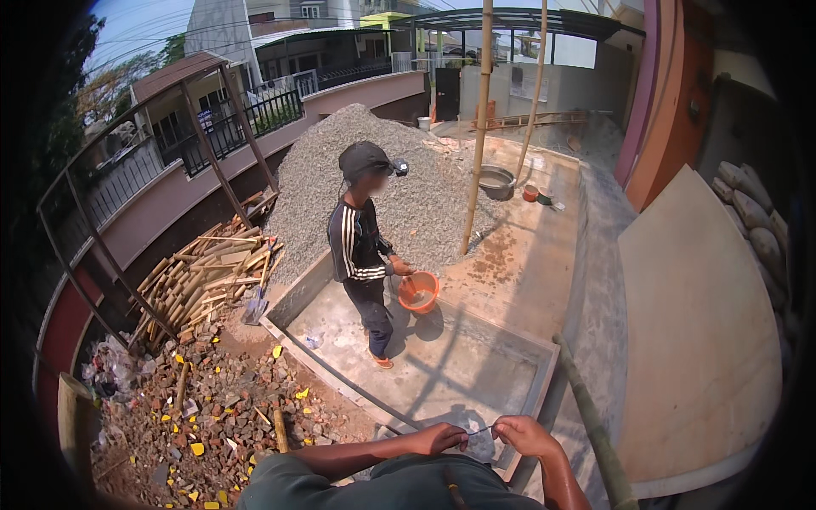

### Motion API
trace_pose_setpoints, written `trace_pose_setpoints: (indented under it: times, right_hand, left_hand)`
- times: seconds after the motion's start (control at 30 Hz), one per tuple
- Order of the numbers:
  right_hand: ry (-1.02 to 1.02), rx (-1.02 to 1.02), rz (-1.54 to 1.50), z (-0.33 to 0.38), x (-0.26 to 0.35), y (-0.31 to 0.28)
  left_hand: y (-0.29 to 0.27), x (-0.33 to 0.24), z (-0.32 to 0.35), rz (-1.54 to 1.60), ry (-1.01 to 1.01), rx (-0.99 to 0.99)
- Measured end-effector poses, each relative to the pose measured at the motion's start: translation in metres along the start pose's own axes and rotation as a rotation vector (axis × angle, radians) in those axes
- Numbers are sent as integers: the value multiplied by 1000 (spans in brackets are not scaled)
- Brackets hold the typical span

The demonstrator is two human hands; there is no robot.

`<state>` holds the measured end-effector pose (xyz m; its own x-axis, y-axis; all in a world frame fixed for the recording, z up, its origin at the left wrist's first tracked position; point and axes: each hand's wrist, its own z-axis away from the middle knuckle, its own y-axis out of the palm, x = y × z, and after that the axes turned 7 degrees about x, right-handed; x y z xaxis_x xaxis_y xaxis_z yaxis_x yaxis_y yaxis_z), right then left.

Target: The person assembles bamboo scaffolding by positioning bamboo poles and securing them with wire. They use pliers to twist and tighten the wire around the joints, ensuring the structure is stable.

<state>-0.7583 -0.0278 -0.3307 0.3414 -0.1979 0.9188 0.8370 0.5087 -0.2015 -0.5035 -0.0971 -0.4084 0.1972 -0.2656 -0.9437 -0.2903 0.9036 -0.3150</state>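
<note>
My left hand (439,438) and my right hand (523,435) are raised in front of my body at the bottom of the view. Fingers pinched, they hold a thin dark strand (481,430) between them, a cord or wire; which one I cannot tell. It sags slightly from one hand to the other. Beneath it is a pale grey shape on the concrete, too unclear to name. Ahead, a person (361,229) in a dark striped top and cap stands inside a low-walled concrete basin (450,361), holding an orange bucket (418,292).
A big gravel heap (340,161) rises behind the person. Bamboo pieces (204,276), a shovel (254,308) and brick rubble (229,408) lie left. Upright bamboo poles (479,127) stand beyond the basin. At right are a leaning bamboo pole (595,421), a large board (697,340) and sacks (752,212).
</note>
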Motion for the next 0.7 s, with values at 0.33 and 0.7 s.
trace_pose_setpoints:
  times: [0.33,0.7]
  right_hand:
    - [-131,16,426,-29,0,-17]
    - [31,0,314,-45,-33,-21]
  left_hand:
    - [32,16,-4,682,-113,125]
    - [20,-3,-5,880,-254,91]
